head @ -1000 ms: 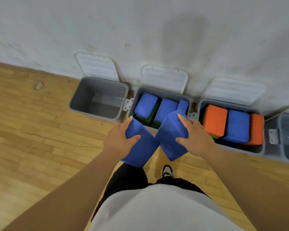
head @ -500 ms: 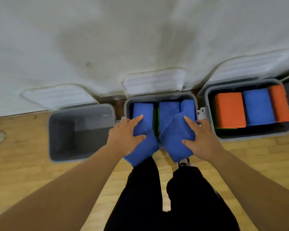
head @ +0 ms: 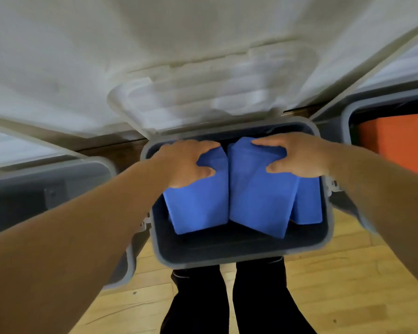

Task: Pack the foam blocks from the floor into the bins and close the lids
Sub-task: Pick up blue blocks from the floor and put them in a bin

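Middle bin (head: 241, 260): grey, lid (head: 203, 100) thrown back against the wall.

Left hand (head: 186, 162) grips the left blue block (head: 199, 208) inside the bin. Its fingers (head: 203, 147) are curled over the block's far end, thumb pressed on the upper face.

Right hand (head: 297, 155) grips the right blue block (head: 258, 201) the same way, fingers clamped on the far end.

- Both blocks are over the bin's opening, side by side and touching along their inner edges.
- Long axes run from the bin's lid side to its near rim. The right block is skewed, near corner lowest.
- A third blue block (head: 308, 203) lies against the bin's right wall.
- No label or writing legible; frame blurred.
- Right of the bin, an orange block (head: 396, 141) sits in a neighbouring bin (head: 345, 116).
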### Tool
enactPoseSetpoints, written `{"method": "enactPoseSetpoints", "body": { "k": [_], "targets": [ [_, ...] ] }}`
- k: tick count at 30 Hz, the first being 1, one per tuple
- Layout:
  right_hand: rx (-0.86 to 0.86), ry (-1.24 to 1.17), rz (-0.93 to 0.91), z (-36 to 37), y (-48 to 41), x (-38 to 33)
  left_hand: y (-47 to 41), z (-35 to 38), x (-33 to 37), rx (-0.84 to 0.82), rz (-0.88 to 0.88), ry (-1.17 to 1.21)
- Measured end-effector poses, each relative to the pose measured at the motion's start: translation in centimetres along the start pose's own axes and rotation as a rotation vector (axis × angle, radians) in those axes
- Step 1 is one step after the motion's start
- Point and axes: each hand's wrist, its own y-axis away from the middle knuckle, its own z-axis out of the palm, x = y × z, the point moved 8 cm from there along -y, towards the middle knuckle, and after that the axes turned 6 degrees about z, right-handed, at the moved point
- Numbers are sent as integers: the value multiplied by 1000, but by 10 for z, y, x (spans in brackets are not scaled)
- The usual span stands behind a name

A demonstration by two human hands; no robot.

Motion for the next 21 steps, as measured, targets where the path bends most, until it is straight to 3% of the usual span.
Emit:
{"method": "enactPoseSetpoints", "body": {
  "k": [4, 7, 12, 21],
  "targets": [
    [139, 244, -73, -19, -34, -14, -17, -15, 2, 162, 8, -205],
    [293, 408, -44, -7, -29, -23, -12, 13, 0, 157, -73, -258],
    [152, 382, 31, 67, -23, -3, 6, 58, -8, 166, -229, -167],
    [231, 422, 37, 95, -26, 2, -7, 113, -9, 17, -255, -131]
  ]
}}
